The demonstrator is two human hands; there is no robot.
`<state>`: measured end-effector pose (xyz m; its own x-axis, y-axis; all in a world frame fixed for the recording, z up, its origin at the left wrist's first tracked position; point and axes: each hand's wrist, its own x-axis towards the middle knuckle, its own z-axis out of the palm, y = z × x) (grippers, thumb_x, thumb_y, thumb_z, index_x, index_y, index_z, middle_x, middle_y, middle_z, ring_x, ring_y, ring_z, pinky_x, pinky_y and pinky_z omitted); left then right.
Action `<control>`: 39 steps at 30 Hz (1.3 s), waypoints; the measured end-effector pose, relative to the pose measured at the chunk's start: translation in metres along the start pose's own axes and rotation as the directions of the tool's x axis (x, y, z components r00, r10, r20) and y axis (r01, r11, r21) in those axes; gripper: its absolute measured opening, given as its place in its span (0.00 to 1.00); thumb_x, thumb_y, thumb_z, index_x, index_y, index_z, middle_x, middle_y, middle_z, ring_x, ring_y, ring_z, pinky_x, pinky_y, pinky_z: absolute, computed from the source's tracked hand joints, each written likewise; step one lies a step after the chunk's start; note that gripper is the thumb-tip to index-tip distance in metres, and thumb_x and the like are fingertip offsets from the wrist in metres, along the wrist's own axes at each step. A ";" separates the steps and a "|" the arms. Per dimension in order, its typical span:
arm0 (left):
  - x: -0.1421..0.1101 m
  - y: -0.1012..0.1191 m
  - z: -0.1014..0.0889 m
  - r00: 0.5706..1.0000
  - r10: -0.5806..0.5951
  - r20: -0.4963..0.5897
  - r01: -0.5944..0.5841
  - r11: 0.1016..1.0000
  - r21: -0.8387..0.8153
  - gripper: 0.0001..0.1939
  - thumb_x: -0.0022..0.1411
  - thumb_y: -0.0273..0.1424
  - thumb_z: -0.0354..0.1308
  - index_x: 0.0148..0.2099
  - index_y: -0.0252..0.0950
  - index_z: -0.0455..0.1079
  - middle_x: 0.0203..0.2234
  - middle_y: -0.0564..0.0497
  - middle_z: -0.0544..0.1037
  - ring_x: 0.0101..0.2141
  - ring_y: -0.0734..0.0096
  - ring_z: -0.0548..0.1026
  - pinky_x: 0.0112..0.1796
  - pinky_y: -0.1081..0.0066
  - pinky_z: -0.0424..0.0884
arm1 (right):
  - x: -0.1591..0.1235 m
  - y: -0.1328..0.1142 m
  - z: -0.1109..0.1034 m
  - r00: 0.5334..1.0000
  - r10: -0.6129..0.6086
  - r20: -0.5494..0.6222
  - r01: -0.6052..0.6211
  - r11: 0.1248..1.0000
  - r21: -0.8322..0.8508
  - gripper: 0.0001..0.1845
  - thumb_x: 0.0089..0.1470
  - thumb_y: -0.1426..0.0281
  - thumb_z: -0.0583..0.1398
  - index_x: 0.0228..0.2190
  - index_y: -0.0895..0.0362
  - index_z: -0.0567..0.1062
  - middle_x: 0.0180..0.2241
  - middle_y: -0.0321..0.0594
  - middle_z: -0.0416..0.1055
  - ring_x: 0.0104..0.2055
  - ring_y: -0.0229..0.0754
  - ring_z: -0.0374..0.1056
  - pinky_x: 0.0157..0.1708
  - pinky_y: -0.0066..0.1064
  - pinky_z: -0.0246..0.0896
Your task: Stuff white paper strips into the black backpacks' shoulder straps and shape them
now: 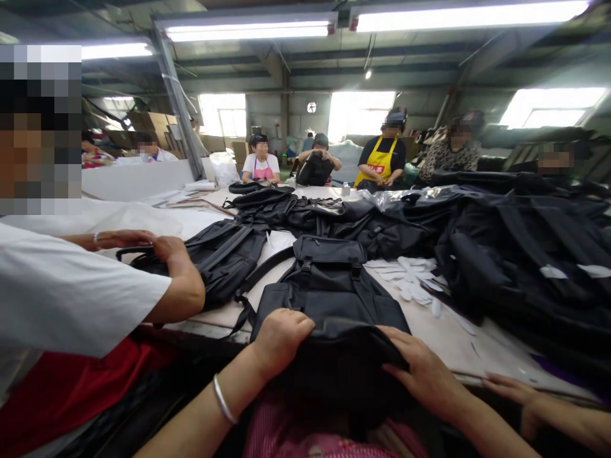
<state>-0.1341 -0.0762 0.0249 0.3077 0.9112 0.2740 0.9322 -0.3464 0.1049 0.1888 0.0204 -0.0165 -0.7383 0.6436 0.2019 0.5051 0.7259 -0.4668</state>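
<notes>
A black backpack (329,299) lies on the table in front of me, its buckled flap pointing away and its near end hanging over the table edge. My left hand (282,340) is closed on the near edge of the bag, thumb on top. On the other side, my right hand (420,362) grips the same edge, with the thumb below and the fingers over the fabric. Between the hands the dark edge bulges upward. The underside of the bag is in shadow above my lap.
At left, a co-worker in a white sleeve (81,280) handles another black backpack (229,254). Piled black bags (525,254) fill the right. White strips (410,280) lie on the table (458,346). Another person's hand (513,388) rests at the right edge. Several people sit or stand across.
</notes>
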 end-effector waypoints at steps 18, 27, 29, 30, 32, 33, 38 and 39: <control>-0.010 -0.045 0.038 0.960 0.211 -0.185 -0.200 0.977 0.077 0.15 0.68 0.24 0.48 0.52 0.38 0.69 0.48 0.46 0.77 0.54 0.62 0.70 0.56 0.59 0.65 | 0.016 0.058 -0.004 0.975 -0.195 -0.103 0.176 0.970 -0.165 0.25 0.51 0.75 0.57 0.52 0.53 0.71 0.52 0.47 0.72 0.54 0.52 0.65 0.55 0.48 0.61; -0.003 -0.070 0.034 0.915 0.368 -0.169 -0.324 0.915 0.239 0.19 0.66 0.24 0.48 0.55 0.41 0.70 0.50 0.50 0.77 0.53 0.65 0.72 0.56 0.64 0.66 | 0.041 0.021 -0.016 0.920 -0.388 -0.058 0.385 0.921 -0.058 0.23 0.53 0.79 0.53 0.50 0.56 0.71 0.49 0.44 0.75 0.52 0.43 0.68 0.53 0.37 0.64; -0.006 -0.082 0.039 0.912 0.384 -0.141 -0.338 0.901 0.273 0.21 0.65 0.25 0.48 0.57 0.43 0.69 0.51 0.52 0.76 0.54 0.65 0.71 0.55 0.64 0.67 | 0.036 0.030 -0.005 0.894 -0.436 -0.105 0.426 0.899 -0.103 0.20 0.55 0.78 0.51 0.47 0.56 0.73 0.47 0.43 0.76 0.51 0.42 0.69 0.49 0.38 0.65; -0.008 -0.086 0.041 0.909 0.398 -0.126 -0.352 0.893 0.282 0.22 0.64 0.26 0.48 0.58 0.44 0.68 0.52 0.52 0.76 0.54 0.65 0.71 0.55 0.65 0.67 | 0.033 0.033 -0.002 0.890 -0.440 -0.116 0.427 0.896 -0.122 0.19 0.56 0.78 0.51 0.46 0.56 0.73 0.47 0.43 0.76 0.51 0.43 0.70 0.48 0.38 0.66; -0.012 -0.087 0.042 0.907 0.409 -0.100 -0.368 0.886 0.283 0.24 0.63 0.25 0.48 0.61 0.44 0.66 0.54 0.52 0.75 0.54 0.65 0.71 0.54 0.67 0.68 | 0.027 0.035 -0.002 0.900 -0.421 -0.111 0.408 0.905 -0.120 0.20 0.55 0.78 0.52 0.47 0.56 0.73 0.48 0.43 0.76 0.53 0.43 0.69 0.48 0.39 0.66; -0.014 -0.084 0.040 0.913 0.398 -0.092 -0.362 0.891 0.273 0.25 0.63 0.24 0.48 0.61 0.44 0.65 0.54 0.52 0.74 0.55 0.65 0.70 0.54 0.67 0.69 | 0.023 0.035 -0.005 0.909 -0.406 -0.089 0.398 0.912 -0.100 0.22 0.53 0.78 0.52 0.49 0.55 0.72 0.50 0.44 0.75 0.54 0.44 0.68 0.50 0.40 0.65; -0.010 -0.059 0.023 0.955 0.257 -0.151 -0.244 0.965 0.097 0.21 0.64 0.19 0.47 0.55 0.38 0.69 0.52 0.48 0.75 0.56 0.65 0.69 0.54 0.66 0.70 | 0.012 0.045 -0.025 0.966 -0.254 0.046 0.254 0.967 0.009 0.31 0.50 0.81 0.52 0.56 0.54 0.68 0.57 0.43 0.68 0.60 0.43 0.63 0.59 0.39 0.60; -0.007 -0.056 0.021 0.961 0.240 -0.138 -0.235 0.971 0.051 0.21 0.63 0.19 0.47 0.54 0.37 0.69 0.51 0.47 0.76 0.54 0.65 0.69 0.53 0.65 0.71 | 0.011 0.049 -0.025 0.978 -0.204 0.042 0.204 0.979 0.017 0.31 0.50 0.81 0.52 0.56 0.54 0.68 0.56 0.43 0.69 0.59 0.43 0.64 0.58 0.38 0.61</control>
<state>-0.1840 -0.0583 -0.0030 0.4928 0.7617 0.4207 0.8423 -0.5389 -0.0111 0.2167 0.0693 -0.0157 -0.8439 0.4710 0.2569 0.3365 0.8376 -0.4303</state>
